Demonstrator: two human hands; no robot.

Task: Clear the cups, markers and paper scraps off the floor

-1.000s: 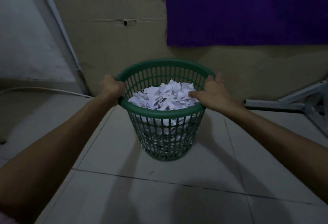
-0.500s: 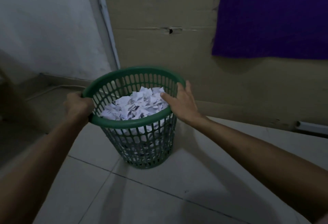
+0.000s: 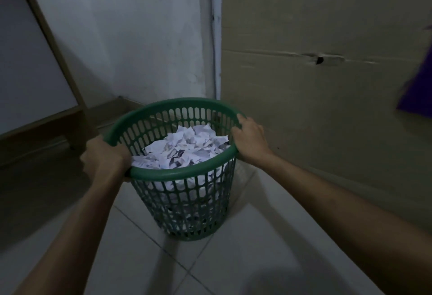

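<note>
Near the corner, cardboard wall (image 3: 327, 84) close on the right, tiled floor (image 3: 233, 259) open in front. Green basket (image 3: 177, 174) full of paper scraps (image 3: 184, 148). Left hand (image 3: 105, 161) and right hand (image 3: 249, 141) clasp opposite rim edges.

Green lattice-walled basket (image 3: 184, 174), white paper scraps (image 3: 184, 152) with dark print marks, pale tiled floor (image 3: 245, 255), purple cloth (image 3: 418, 98)

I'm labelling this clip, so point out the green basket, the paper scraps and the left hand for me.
green basket (image 3: 177, 174): head view, near rim facing the camera.
paper scraps (image 3: 187, 148): head view, top of the white heap inside the basket.
left hand (image 3: 105, 160): head view, back of the hand gripping the rim.
</note>
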